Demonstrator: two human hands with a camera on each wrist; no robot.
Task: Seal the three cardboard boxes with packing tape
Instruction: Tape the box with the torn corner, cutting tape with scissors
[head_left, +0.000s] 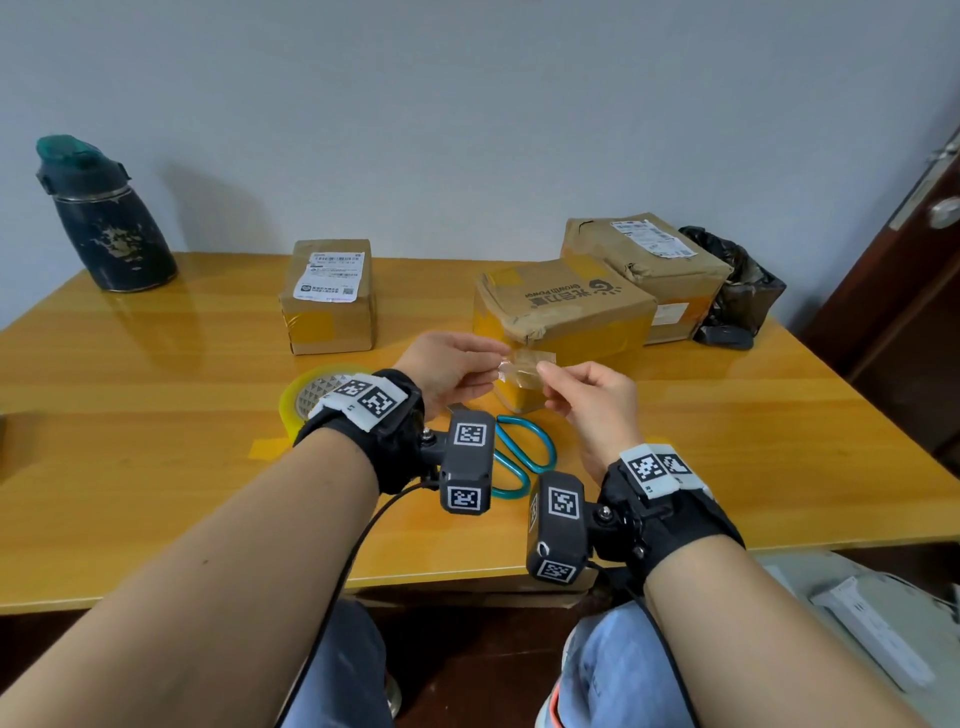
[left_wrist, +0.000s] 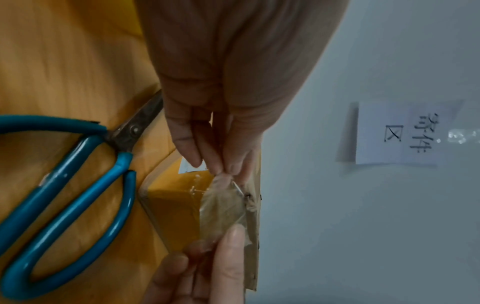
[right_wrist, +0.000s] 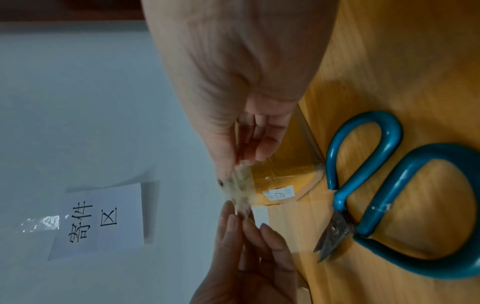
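1. Clear tape strip (head_left: 524, 364), short and crinkled, stretched between both my hands in the air just above the near corner of the middle box (head_left: 563, 312). Held taut by both ends so, I judge, it won't fold on itself.
2. L hand (head_left: 452, 366): thumb and fingers pinching the strip's left end. R hand (head_left: 592, 400): fingertips pinching the right end. Hands close together, joined only by the strip; neither touches a box.
3. Strip looks wrinkled in the left wrist view (left_wrist: 223, 207). May stick badly; can't tell if the adhesive face is down.
4. Three cardboard boxes on the tabletop (head_left: 156, 441): small box (head_left: 330, 296) to the left, standing apart; middle box in front of me; large box (head_left: 649, 270) behind and touching it on the right. All show yellowish tape patches; the middle one's top edge is torn and crumpled. Probably why I'm working at that corner.
5. Tape roll (head_left: 317, 389) near my L wrist, blue-handled scissors (head_left: 519, 457) below my hands, both kept within reach for the next cut.
6. Next, by my reckoning: lower the strip onto the corner seam and press it flat.
7. Dark bottle (head_left: 104, 218) far left, black bag (head_left: 737, 286) right of the large box. Not in use.
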